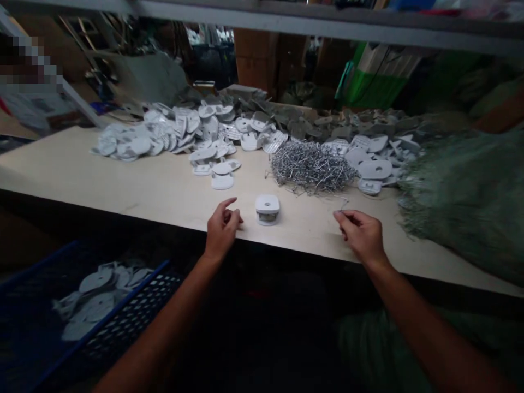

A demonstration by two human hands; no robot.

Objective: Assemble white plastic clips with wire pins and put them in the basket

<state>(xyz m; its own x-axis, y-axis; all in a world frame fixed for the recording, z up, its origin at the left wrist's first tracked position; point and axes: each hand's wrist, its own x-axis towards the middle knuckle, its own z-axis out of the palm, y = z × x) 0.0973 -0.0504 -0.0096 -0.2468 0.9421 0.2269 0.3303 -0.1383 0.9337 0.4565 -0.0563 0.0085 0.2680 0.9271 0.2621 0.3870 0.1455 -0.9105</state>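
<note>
My left hand [223, 230] rests at the table's front edge with its fingers loosely curled, holding nothing. Just to its right stands a small square white plastic part [267, 210], which it does not touch. My right hand [360, 236] pinches a thin bent metal wire pin [343, 203] between thumb and forefinger. Behind the hands lies a heap of similar wire pins [313, 167]. Beyond and beside that heap are scattered many flat white plastic pieces [164, 134], with grey ones [295, 123] further back.
The pale wooden table [82, 164] ends in a front edge just below my hands. A bulging green mesh sack [462, 202] lies on the right. Below the edge at left, a blue plastic crate [94, 311] holds white pieces. A grey shelf bar crosses the top of the view.
</note>
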